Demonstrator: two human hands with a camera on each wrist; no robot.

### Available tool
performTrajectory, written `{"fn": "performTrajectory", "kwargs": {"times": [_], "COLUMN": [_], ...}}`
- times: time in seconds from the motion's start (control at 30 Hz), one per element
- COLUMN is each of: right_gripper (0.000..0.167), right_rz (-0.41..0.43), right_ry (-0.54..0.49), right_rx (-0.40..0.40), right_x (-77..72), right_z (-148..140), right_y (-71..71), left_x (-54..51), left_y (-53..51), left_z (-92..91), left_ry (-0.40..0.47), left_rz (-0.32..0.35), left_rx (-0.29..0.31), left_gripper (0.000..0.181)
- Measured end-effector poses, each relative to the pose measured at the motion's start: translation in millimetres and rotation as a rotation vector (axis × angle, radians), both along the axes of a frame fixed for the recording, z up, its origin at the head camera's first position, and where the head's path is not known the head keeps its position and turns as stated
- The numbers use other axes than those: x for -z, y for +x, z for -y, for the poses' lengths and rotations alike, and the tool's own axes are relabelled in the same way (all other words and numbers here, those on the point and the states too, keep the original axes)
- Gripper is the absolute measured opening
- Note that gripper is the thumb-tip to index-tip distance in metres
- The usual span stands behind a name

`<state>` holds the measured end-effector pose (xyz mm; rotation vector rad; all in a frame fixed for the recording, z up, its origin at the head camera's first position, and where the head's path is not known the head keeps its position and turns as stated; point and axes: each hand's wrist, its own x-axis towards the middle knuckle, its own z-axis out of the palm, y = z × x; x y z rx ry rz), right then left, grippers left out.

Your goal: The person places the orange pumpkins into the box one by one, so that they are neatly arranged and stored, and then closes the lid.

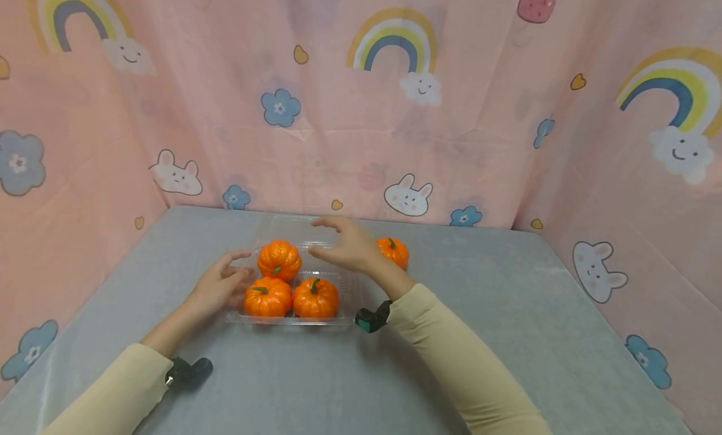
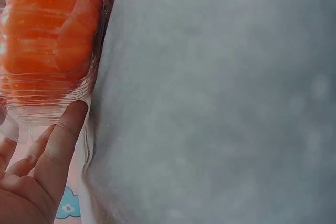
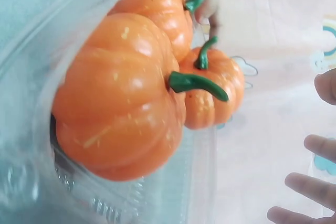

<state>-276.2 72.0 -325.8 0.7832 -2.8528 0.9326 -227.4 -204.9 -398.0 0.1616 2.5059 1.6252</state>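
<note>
Three orange toy pumpkins sit in a clear plastic clamshell box: one at the back left, one at the front left and one at the front right. My left hand is at the box's left side, fingers extended; in the left wrist view its fingertips lie against or very near the ribbed wall. Over the back right part of the box is my right hand, fingers apart and holding nothing. A fourth pumpkin rests on the table behind it, partly hidden by that arm.
The box's clear lid is folded back towards the rear of the grey table. A pink patterned curtain hangs along the back and sides. Each wrist wears a dark camera band.
</note>
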Motion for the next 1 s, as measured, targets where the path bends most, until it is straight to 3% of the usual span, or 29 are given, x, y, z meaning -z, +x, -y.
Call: {"fn": "performTrajectory", "kwargs": {"times": [0.33, 1.0], "right_gripper": [0.052, 0.051], "right_rz": [0.037, -0.002], "right_ry": [-0.077, -0.061], "right_rx": [0.038, 0.153], "right_x": [-5.2, -14.5], "right_z": [-18, -57], "right_y": [-2.5, -6.8], "left_x": [1.9, 0.8], "left_y": [-1.2, -0.8], "left_z": [0.9, 0.3], "left_ry": [-0.004, -0.014], "left_rz": [0.008, 0.001], "left_rx": [0.005, -0.002], "left_gripper": [0.052, 0.051]}}
